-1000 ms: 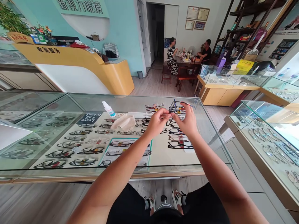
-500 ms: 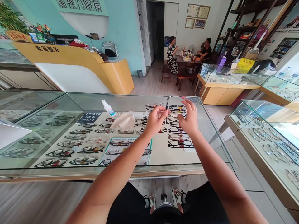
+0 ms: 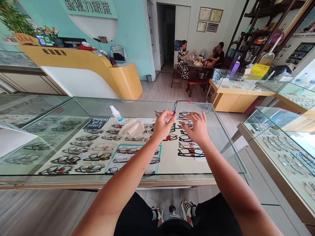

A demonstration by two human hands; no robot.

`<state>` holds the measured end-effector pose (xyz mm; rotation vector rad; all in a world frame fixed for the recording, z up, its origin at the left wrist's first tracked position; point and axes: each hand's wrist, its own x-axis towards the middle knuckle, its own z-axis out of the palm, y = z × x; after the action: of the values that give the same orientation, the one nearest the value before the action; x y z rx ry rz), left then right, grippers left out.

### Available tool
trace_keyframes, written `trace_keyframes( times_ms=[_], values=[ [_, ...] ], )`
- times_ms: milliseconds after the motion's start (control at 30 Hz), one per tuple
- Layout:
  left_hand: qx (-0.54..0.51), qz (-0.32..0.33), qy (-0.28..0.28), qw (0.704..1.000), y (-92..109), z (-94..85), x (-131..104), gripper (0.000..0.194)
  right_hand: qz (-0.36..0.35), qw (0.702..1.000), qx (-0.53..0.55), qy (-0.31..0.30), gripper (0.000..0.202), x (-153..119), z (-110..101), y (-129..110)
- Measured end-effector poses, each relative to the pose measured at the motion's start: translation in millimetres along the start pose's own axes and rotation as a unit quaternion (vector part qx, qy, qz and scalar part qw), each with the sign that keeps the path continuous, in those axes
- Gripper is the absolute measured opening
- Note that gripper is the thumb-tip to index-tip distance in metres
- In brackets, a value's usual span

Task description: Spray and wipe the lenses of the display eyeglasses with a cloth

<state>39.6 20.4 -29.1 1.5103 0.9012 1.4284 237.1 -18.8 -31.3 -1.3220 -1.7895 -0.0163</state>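
My left hand [image 3: 162, 125] pinches a pair of eyeglasses [image 3: 175, 107] between thumb and fingertips, above the glass display case [image 3: 169, 167]. The glasses stand tilted, with a thin dark part reaching right to a small red spot. Just right of them is my right hand [image 3: 197, 129], fingers spread and apart, with nothing visible in it. Part of the glasses is hidden behind my left fingers. On the glass, left of my hands, lie a crumpled beige cloth [image 3: 132, 128] and a white spray bottle [image 3: 116, 114] with a blue label, which stands upright.
Rows of eyeglasses [image 3: 89, 168] lie under the glass. A white object [image 3: 14, 139] sits at the left edge. Other display cases [image 3: 283, 154] stand to the right. Beyond is a yellow counter [image 3: 128, 78], and two people sit at a table [image 3: 199, 67] at the back.
My right hand has moved left, closer to my left hand, its fingers still apart. The glasses have turned slightly in my left hand. The view has shifted a little.
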Motion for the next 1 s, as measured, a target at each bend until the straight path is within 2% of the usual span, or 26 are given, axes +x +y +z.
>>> trace_keyframes(
  times_ms=[67, 133, 233, 300, 433, 500, 567, 667, 733, 867, 1000],
  values=[
    [0.022, 0.021, -0.023, 0.999, -1, 2.5, -3, 0.045, -0.051, 0.998, 0.034, -0.035, 0.028, -2, 0, -6],
    [0.019, 0.024, -0.057, 0.998, -1, 4.4, -5, 0.043, -0.08, 0.991, 0.073, -0.074, 0.024, -4, 1, -11],
    [0.014, -0.007, -0.095, 0.995, 0, 4.6, -6, 0.044, -0.069, 0.986, 0.111, -0.099, 0.008, -5, 3, -14],
    [0.02, -0.015, -0.104, 0.994, 0, 3.4, -6, 0.041, -0.053, 0.984, 0.13, -0.106, 0.008, -6, 3, -13],
    [0.048, 0.039, -0.101, 0.993, 2, -3.5, -2, 0.03, -0.035, 0.986, 0.136, -0.087, 0.017, -5, 2, -8],
    [0.085, 0.078, -0.052, 0.992, 3, -13.0, 5, 0.025, -0.024, 0.988, 0.133, -0.077, 0.02, -5, 1, -6],
    [0.146, 0.11, 0.043, 0.982, 3, -29.3, 15, 0.017, -0.013, 0.988, 0.136, -0.077, 0.022, -4, -1, -4],
    [0.238, 0.156, 0.217, 0.934, 0, -66.0, 34, 0.006, -0.003, 0.989, 0.131, -0.071, 0.025, -3, -3, -4],
    [0.262, 0.171, 0.32, 0.894, -4, -93.5, 46, 0.013, 0.0, 0.99, 0.128, -0.066, 0.03, -3, -4, -4],
    [0.249, 0.101, 0.424, 0.865, -13, -137.6, 58, 0.022, 0.009, 0.989, 0.132, -0.065, 0.039, -2, -5, -3],
    [0.263, 0.064, 0.499, 0.823, -19, -160.2, 59, 0.025, 0.025, 0.989, 0.132, -0.063, 0.042, -3, -4, 0]
  ],
)
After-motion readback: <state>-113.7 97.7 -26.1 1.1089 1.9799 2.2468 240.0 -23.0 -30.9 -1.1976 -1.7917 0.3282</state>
